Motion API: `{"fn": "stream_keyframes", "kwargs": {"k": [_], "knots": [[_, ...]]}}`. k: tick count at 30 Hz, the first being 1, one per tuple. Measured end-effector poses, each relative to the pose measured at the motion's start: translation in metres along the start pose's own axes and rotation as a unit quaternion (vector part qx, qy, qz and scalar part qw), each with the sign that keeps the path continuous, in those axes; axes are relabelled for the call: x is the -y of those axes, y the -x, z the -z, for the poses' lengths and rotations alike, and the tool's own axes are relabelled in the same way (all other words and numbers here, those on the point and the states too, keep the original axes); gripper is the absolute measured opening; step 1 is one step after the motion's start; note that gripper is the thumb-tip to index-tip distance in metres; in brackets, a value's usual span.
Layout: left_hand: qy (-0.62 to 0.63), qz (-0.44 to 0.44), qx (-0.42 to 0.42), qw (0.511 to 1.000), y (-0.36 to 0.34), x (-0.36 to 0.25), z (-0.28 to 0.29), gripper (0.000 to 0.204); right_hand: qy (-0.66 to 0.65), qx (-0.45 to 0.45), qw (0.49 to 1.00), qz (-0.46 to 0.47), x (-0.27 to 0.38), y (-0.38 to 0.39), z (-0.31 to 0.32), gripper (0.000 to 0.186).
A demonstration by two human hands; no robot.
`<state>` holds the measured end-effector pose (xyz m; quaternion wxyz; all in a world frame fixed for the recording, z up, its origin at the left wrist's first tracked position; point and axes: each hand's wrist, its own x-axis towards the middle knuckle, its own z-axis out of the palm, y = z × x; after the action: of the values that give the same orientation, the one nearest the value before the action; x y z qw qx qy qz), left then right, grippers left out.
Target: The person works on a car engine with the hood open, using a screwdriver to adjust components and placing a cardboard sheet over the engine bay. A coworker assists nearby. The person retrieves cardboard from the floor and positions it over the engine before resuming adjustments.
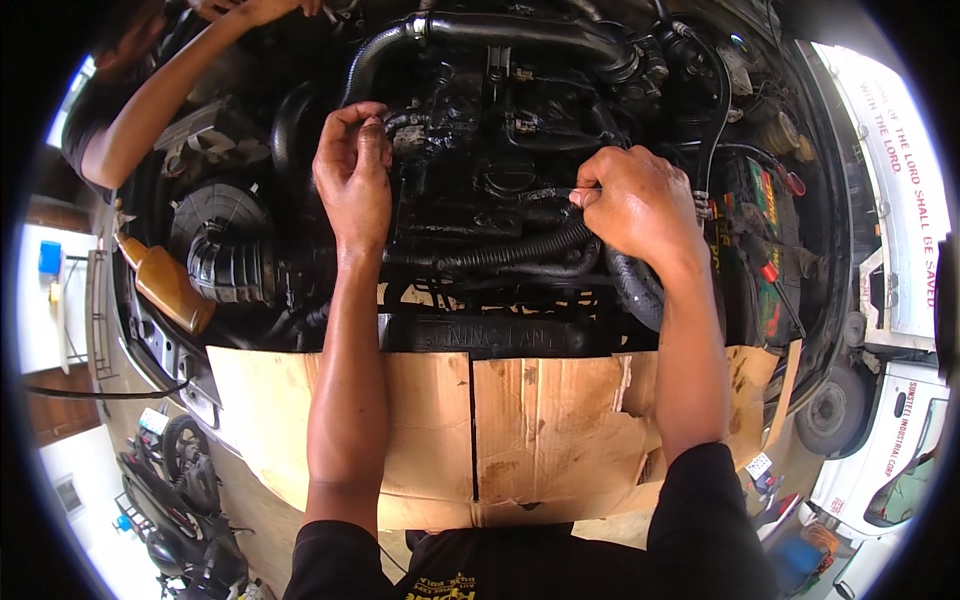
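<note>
Both my hands are over a dark, oily car engine (470, 160). My left hand (355, 170) is on the left side of the engine, its fingers curled and thumb raised beside a short thin hose (408, 119); what its fingertips grip is hidden. My right hand (640, 205) is closed in a pinch at the right end of a thin, dark, rod-like piece (545, 194); its kind is unclear. Just left of that piece sits a round black oil filler cap (508, 178). A ribbed black hose (515, 247) runs across below it.
Oil-stained cardboard (420, 420) covers the front edge under my forearms. A battery (765, 235) stands right; an amber bottle (168, 285) lies left beside a ribbed intake duct (230, 268). Another person's arm (165, 95) reaches in at the upper left. A thick black pipe (520, 32) crosses the back.
</note>
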<state>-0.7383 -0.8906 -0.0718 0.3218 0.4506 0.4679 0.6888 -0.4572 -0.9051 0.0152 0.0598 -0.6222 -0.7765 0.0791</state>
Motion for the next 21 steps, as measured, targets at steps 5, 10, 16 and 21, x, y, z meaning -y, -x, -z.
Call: {"fn": "stream_keyframes", "kwargs": {"k": [5,10,16,21], "knots": [[-0.003,0.001,0.006,1.0,0.0,-0.002,0.002,0.013,-0.094,0.175,0.978,0.057,0.008,0.003,0.01,0.022],[-0.017,-0.004,0.012,1.0,0.0,-0.002,0.004,0.012,-0.096,0.106,0.985,0.092,0.029,0.025,0.005,0.015],[-0.016,-0.002,0.008,1.0,-0.001,-0.002,0.002,0.012,-0.071,0.133,0.986,0.066,0.039,0.025,-0.008,0.013],[-0.073,0.019,0.044,0.996,0.002,-0.005,-0.002,0.014,-0.081,0.043,0.992,0.089,0.057,0.023,-0.046,0.012]]}}
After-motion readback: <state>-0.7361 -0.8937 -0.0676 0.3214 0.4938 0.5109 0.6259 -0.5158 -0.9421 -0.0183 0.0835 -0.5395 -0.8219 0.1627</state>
